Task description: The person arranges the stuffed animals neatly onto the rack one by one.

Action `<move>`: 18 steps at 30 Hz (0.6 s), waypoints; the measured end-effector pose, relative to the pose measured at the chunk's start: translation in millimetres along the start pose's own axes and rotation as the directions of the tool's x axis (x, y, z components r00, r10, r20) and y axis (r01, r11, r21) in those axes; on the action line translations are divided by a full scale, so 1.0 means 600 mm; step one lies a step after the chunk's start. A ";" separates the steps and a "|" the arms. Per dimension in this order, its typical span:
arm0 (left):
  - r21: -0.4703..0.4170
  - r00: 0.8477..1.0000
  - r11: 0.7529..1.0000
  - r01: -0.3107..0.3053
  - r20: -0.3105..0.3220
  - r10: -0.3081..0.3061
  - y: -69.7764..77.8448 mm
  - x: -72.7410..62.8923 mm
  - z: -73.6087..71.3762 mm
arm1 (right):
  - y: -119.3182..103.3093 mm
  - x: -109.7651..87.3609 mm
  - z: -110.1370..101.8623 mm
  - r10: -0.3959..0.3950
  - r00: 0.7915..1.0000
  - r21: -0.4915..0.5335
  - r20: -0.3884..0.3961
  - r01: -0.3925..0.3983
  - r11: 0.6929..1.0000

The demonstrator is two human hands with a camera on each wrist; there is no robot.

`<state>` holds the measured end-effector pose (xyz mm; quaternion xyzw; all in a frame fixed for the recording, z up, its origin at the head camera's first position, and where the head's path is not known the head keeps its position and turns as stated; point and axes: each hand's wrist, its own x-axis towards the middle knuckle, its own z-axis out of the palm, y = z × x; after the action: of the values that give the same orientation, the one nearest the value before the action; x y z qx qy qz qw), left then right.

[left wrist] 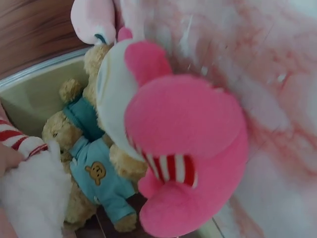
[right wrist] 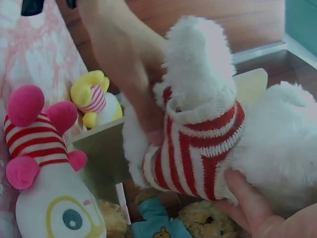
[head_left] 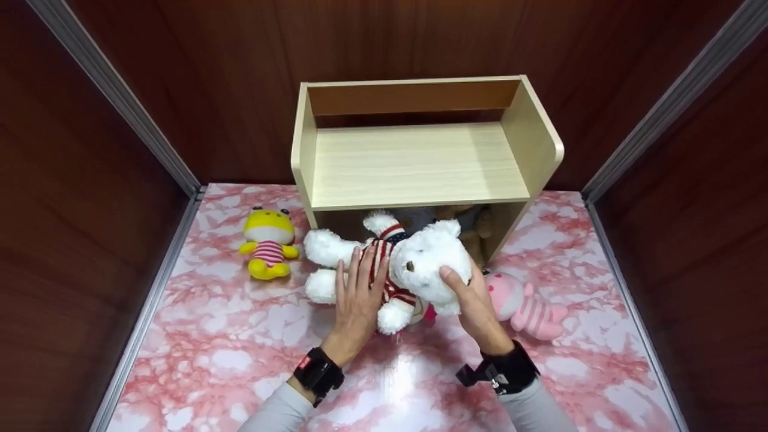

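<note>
A white teddy bear [head_left: 423, 279] in a red-and-white striped sweater lies sideways between both hands, in front of the shelf unit. My left hand [head_left: 359, 294] holds it by the body, fingers spread over the sweater [right wrist: 198, 153] and thumb hidden. Around the bear's head my right hand [head_left: 480, 306] grips, thumb on the face side. Beneath the bear, mostly covered in the head view, is a bright pink plush toy [left wrist: 185, 119] with a striped middle. Brown teddy bears in blue clothes [left wrist: 101, 168] sit in the lower compartment.
The pale wooden shelf unit [head_left: 420, 165] stands against the back wall. To its left a yellow frog plush [head_left: 268, 249] lies on the pink marbled surface [head_left: 210, 348]. A pale pink striped plush [head_left: 534, 309] lies right of the right hand. Dark panels [head_left: 78, 228] enclose the sides.
</note>
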<state>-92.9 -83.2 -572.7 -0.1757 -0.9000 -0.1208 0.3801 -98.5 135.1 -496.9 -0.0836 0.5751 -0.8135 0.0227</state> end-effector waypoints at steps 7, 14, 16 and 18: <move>-0.355 0.971 0.926 0.128 0.235 -0.044 0.001 -0.009 -0.034 | -0.004 0.016 -0.027 -0.011 0.996 -0.213 -0.094 -0.010 0.977; -0.588 0.908 0.704 0.398 0.364 -0.209 -0.047 0.015 -0.080 | -0.024 0.031 -0.052 0.011 0.994 -0.192 -0.111 -0.033 0.981; -0.613 0.915 0.685 0.395 0.325 -0.237 -0.061 0.022 -0.083 | -0.027 0.035 -0.054 0.006 0.993 -0.195 -0.119 -0.029 0.980; -0.625 0.919 0.676 0.390 0.306 -0.247 -0.070 0.029 -0.083 | -0.029 0.038 -0.055 -0.007 0.992 -0.189 -0.129 -0.018 0.982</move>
<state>-89.6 -134.7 -529.7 -0.1522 -0.8435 -0.4853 0.1726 -125.4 168.8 -488.7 -0.0311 0.6507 -0.7585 -0.0203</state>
